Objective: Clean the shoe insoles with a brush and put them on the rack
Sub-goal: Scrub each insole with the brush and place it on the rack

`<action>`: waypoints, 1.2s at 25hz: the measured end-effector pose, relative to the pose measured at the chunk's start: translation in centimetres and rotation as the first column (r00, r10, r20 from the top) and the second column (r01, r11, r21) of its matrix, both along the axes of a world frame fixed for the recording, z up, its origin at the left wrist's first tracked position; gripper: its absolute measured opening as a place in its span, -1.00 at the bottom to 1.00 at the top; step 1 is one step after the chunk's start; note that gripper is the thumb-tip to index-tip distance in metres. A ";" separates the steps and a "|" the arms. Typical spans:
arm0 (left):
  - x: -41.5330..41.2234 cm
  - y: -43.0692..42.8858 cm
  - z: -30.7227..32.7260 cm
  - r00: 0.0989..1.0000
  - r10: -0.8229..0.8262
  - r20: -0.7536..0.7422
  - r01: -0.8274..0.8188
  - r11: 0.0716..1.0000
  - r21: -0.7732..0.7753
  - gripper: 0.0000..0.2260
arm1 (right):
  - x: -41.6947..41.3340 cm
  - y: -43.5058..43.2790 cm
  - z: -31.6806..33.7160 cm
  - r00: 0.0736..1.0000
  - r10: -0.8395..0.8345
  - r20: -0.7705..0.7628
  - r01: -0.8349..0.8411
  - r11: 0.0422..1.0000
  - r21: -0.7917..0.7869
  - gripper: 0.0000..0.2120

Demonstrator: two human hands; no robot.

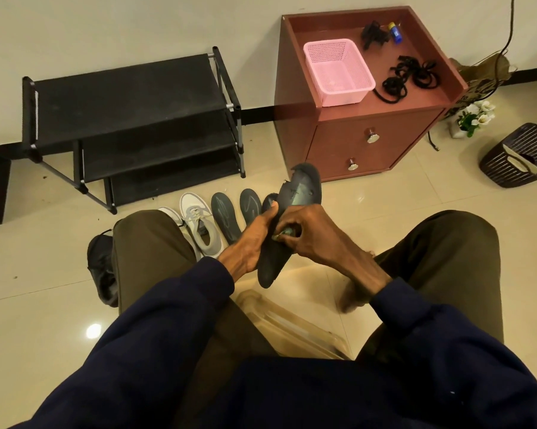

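A dark grey insole [301, 193], torn near its toe end, is held up between my knees. My left hand [255, 239] grips it along its left edge. My right hand [304, 233] is curled round a small brush [284, 234], mostly hidden by my fingers, and presses it against the insole's middle. Two more grey insoles [225, 216] [250, 205] lie on the floor beyond my hands, and a third is partly hidden behind the held one. The black three-tier shoe rack [131, 119] stands against the wall at the left.
A pair of grey-white sneakers [199, 224] sits beside the floor insoles, and a black shoe [101, 267] lies by my left knee. A red-brown cabinet [363, 128] carries a pink basket [338, 71] and black laces [406, 77]. A dark slatted basket [521, 156] stands at the right.
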State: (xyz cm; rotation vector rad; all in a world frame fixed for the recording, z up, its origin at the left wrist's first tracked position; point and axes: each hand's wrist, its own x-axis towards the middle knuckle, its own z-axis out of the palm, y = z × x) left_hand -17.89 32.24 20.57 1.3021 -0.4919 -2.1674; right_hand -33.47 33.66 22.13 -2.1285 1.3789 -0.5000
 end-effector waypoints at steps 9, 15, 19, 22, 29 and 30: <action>-0.5 0.6 0.3 1.000 -0.001 0.008 0.001 1.000 0.028 -0.58 | -0.7 0.0 -0.2 0.999 0.033 0.002 -0.033 0.996 0.078 -0.89; -1.1 1.1 -0.1 0.997 -0.074 0.005 0.073 0.991 0.111 -0.61 | -3.3 -0.8 -1.6 0.973 -0.225 -0.050 0.223 0.973 -0.056 -0.84; -1.1 1.0 -0.7 0.998 -0.031 0.050 0.025 0.994 0.110 -0.62 | -1.8 0.7 -1.9 0.997 -0.078 0.027 0.077 0.996 0.037 -0.87; -1.0 1.3 -0.6 0.997 -0.065 -0.034 0.070 0.982 0.175 -0.62 | -3.3 -0.4 -3.0 0.958 -0.286 -0.027 0.282 0.954 -0.106 -0.84; -0.6 1.7 -0.8 1.000 0.030 -0.009 -0.029 0.990 0.141 -0.53 | -2.0 0.8 -2.7 0.993 -0.079 0.085 0.070 0.992 0.104 -0.90; -0.6 1.8 -0.8 1.000 0.004 -0.026 0.000 0.986 0.169 -0.49 | -2.5 0.3 -3.0 0.989 -0.143 0.045 0.142 0.989 0.031 -0.90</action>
